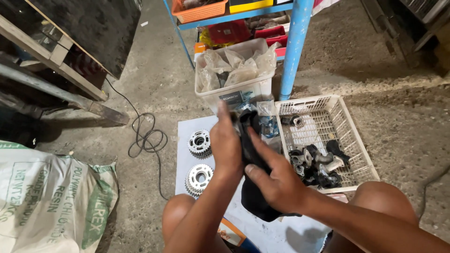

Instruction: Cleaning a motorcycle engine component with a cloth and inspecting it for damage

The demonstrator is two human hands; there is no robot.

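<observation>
I see a white slatted plastic basket (356, 140) on the concrete floor (154, 79), touching the right edge of a white sheet (185, 136) spread on the ground. In its near half lies a heap of dark and grey metal pipe fittings (316, 164); one small fitting (296, 122) sits alone near its far left corner, and the rest of the basket floor shows bare mesh. Beyond the sheet's far edge stands a translucent white tub (255, 89) stuffed with clear plastic bags (239, 65), some holding dark parts. Above it, on a blue shelf rack (295, 51), I make out an orange basket (199, 11) at the shelf's left end and red packets (234, 33) below.

Over the middle of the sheet, my hands work a black cloth (258, 197). It is limp, creased and matte, hanging down in a dark fold toward the sheet's near edge. My left hand (226, 143) is curled around its upper part, knuckles toward the camera; I cannot tell whether something is wrapped inside. My right hand (276, 175) lies over the cloth, fingers extended and nearly flat, thumb pressing the fabric.

Along the sheet's left edge sit two toothed metal sprocket wheels (200, 143), one behind the other, silvery with round centre holes. A black cable (145, 136) coils on the floor left of the sheet, and a printed white sack (51, 201) lies at the near left.
</observation>
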